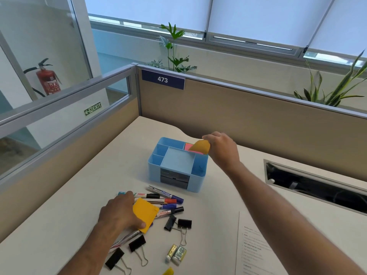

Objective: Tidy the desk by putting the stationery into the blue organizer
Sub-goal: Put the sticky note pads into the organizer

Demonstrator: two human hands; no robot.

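Binder clips (139,247) and erasers (176,255) lay along the desk's (69,205) near edge, beside the markers (164,199). Left hand (119,213) pinched a yellow sticky pad (145,212) over the markers. Right hand (222,149), the nearer to the blue organizer (178,165), pinched an orange pad (200,146) directly above its back-right compartment, beside the pink pad (187,146).

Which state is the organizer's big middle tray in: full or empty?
Empty: the blue plastic organizer shows only its bare light-blue middle tray floor.

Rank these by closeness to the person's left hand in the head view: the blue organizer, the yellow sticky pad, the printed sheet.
From the left hand:
1. Yellow sticky pad, in its grip.
2. Blue organizer, beyond the markers.
3. Printed sheet, far right.
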